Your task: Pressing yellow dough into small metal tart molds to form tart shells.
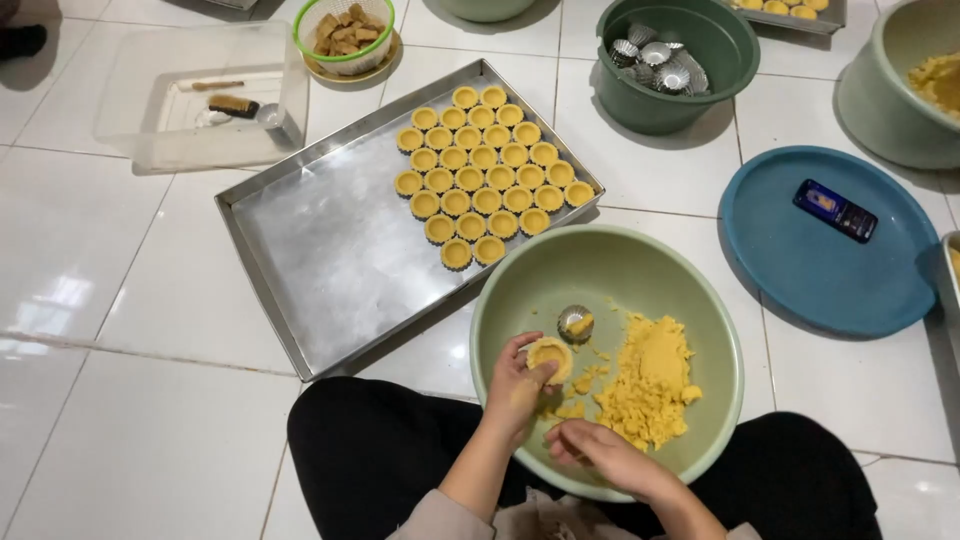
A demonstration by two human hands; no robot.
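Head view. The left hand is clamped on a small dough-lined tart mould, fingers curled round its rim. The mould is round, so it has no long axis; its open side faces up, tilted slightly toward the camera. It looks pale yellow, with the dough pressed into a shallow cup. It sits over the near left part of the green basin.

The right hand is below and right of the left hand, fingers drawn together on loose dough crumbs at the basin floor. Just right of both hands lies the dough heap. Above the left hand, an unfilled metal mould rests in the basin.

Beyond the basin, up and left of the hands, a metal tray on the floor carries rows of filled tart shells. Nothing stands between the hands and the tray.
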